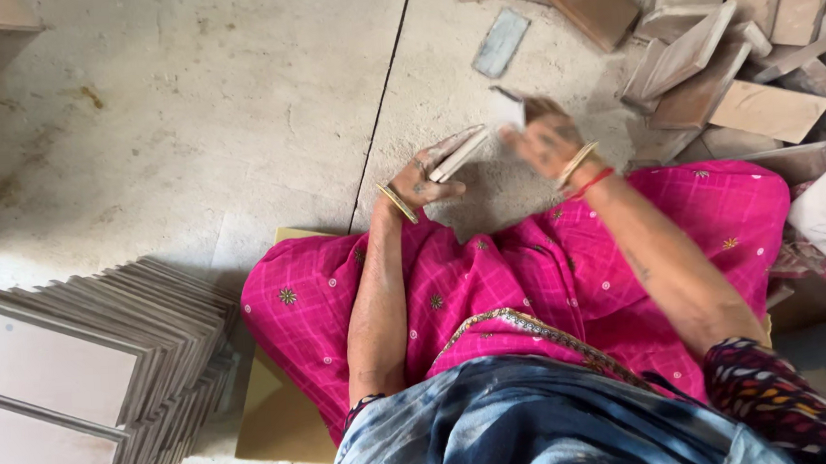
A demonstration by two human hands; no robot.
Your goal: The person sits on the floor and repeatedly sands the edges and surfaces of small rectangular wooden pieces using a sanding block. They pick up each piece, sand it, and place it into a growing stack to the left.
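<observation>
near the middle of the frame, above a pink-clad lap, the left hand [421, 179] is gripping a thin tile [461, 153], fingers clamped along its edge so its face is staying exposed. the right hand [546, 143] is blurring beside it, fingers closed on a pale scrap [509, 110]. neat stacked tiles [87, 367] are sitting lower left, a loose heap [727, 50] upper right.

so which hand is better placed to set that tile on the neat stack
Probably the left hand: it grips the tile, and the neat stack lies on its side. The right hand, blurred, sits nearer the loose pile.
</observation>
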